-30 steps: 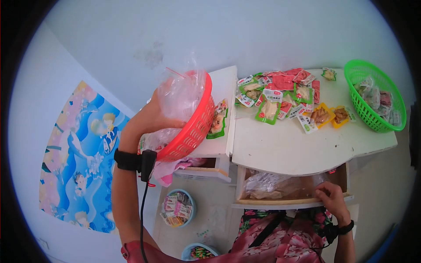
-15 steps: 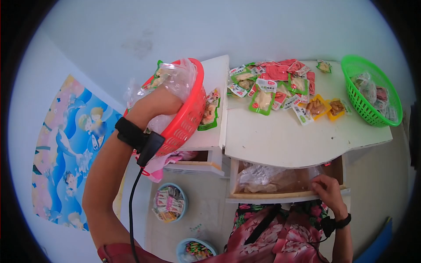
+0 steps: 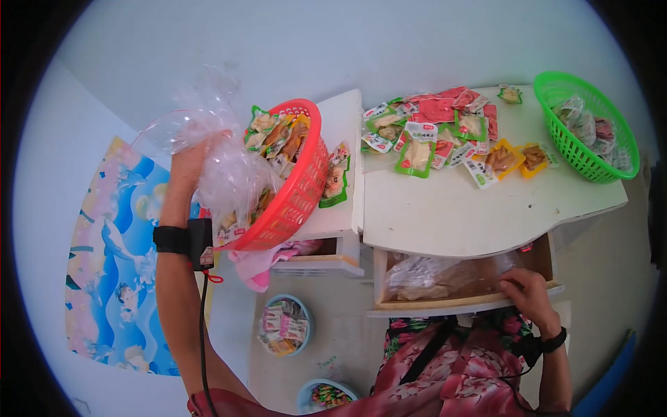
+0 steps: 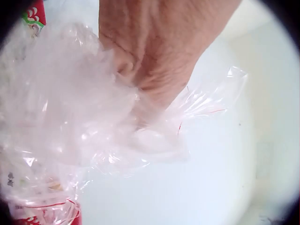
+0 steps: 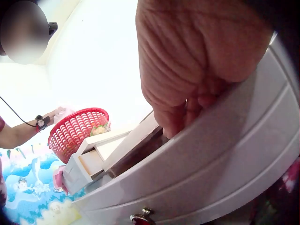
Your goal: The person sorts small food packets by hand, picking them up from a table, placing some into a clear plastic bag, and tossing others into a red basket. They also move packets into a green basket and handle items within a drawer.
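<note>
The bare front stretch of the white, curve-edged desk [image 3: 479,215] leaves a low path, bounded behind by heaped red, green and white packets [image 3: 419,156]. The green slotted plastic basket [image 3: 583,158] blocks the rear right corner. Between left hand [image 3: 203,154] and desk, the tilted red slotted plastic basket [image 3: 302,194] walls off a low route. In the open wooden drawer [image 3: 445,308], a crumpled clear plastic bag [image 3: 424,276] crowds the left side, with a gap between it and the right hand [image 3: 529,297].

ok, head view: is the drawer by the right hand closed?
No, the drawer stands open, with clear plastic visible inside it.
</note>
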Tool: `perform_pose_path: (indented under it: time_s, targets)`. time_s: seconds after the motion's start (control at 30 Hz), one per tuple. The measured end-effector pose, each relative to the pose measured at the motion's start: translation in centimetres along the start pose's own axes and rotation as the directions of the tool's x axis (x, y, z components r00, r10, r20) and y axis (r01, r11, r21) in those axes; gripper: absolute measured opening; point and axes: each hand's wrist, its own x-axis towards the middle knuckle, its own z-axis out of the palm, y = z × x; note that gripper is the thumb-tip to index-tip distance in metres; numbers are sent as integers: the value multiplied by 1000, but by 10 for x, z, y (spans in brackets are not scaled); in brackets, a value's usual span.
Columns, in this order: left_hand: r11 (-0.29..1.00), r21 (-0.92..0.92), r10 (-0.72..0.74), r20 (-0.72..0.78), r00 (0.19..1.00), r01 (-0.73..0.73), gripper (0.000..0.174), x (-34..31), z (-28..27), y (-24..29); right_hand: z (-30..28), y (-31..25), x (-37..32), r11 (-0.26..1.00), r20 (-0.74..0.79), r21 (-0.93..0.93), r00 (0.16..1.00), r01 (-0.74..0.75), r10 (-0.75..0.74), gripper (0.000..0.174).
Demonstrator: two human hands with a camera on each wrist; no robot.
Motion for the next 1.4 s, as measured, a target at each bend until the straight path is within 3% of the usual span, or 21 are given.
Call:
perform_pose_path:
  time_s: [0.03,0.23,0.37,0.47,0.53,0.73,0.9,0.97,1.07,1.13,1.2,1.3,1.33,1.37,1.4]
  targets:
    - [1000,-14,-7,-86,996,6,46,2,-6,2,2,1,1,999,-14,-27,999,30,-31,11]
    - [881,-375,234,-188,954,-290,36,50,-52,-36,4,3,1,1000,-32,-5,999,1,-1,11]
    - [500,-838,273,-88,958,-219,30,22,-41,-7,2,6,-1,998,-40,-63,999,16,-19,12]
    - [296,-949,290,-24,957,-113,29,-19,-2,20,2,9,-2,993,-57,-112,997,43,-50,14]
    - [243,-970,289,46,956,-27,27,-56,38,36,2,16,-1,988,-46,-135,996,69,-76,15]
    - [301,-929,246,294,924,215,24,-177,169,68,1,24,-5,978,-57,-153,987,140,-150,14]
    - [535,-791,256,488,834,298,22,-279,251,78,5,33,-8,972,-93,-170,979,162,-179,12]
    - [648,-737,344,509,789,193,22,-298,274,76,5,35,-9,975,-115,-155,977,163,-181,12]
    - [749,-620,592,469,656,-233,21,-300,298,68,3,28,-9,982,-94,-126,984,142,-154,13]
    - [677,-491,736,453,503,-548,22,-293,300,70,3,27,-8,983,-71,-129,988,131,-141,16]
    - [450,-420,878,371,304,-788,23,-287,294,76,7,26,-8,995,-173,-33,980,96,-101,15]
    - [484,-428,844,460,277,-763,23,-292,293,76,9,5,-10,972,-306,232,951,36,37,19]
    - [619,-426,749,571,335,-659,23,-297,295,68,7,-7,-11,940,-339,340,935,20,103,22]
    - [739,-404,638,676,368,-539,24,-305,301,53,3,-18,-14,952,-344,281,939,122,-19,23]
    - [785,-437,596,725,345,-439,25,-308,308,43,-2,-30,-17,950,-340,221,930,221,-138,24]
